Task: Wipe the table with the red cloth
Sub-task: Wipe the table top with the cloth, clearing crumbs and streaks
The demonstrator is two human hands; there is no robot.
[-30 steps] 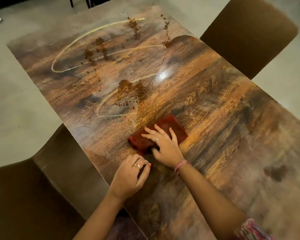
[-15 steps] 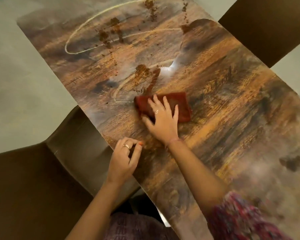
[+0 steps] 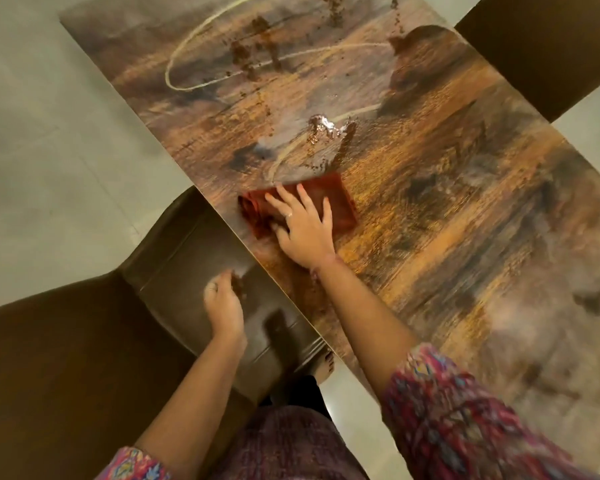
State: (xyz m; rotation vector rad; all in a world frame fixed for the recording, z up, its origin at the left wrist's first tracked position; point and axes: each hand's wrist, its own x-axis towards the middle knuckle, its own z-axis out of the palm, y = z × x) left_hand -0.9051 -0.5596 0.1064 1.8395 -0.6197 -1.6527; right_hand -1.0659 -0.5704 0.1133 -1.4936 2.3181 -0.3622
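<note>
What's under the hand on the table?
The right hand lies flat on the folded red cloth, pressing it onto the table. Whatever is beneath the cloth is covered. Brown crumbs show just beyond it.

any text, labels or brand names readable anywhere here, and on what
None: no words, numbers or labels show anywhere.
The table bears only wood grain, pale looping lines and brown crumbs.
The red cloth under the right hand is plain.
The sleeve has a coloured pattern, no lettering.
The chair near the left hand is unmarked.
</note>
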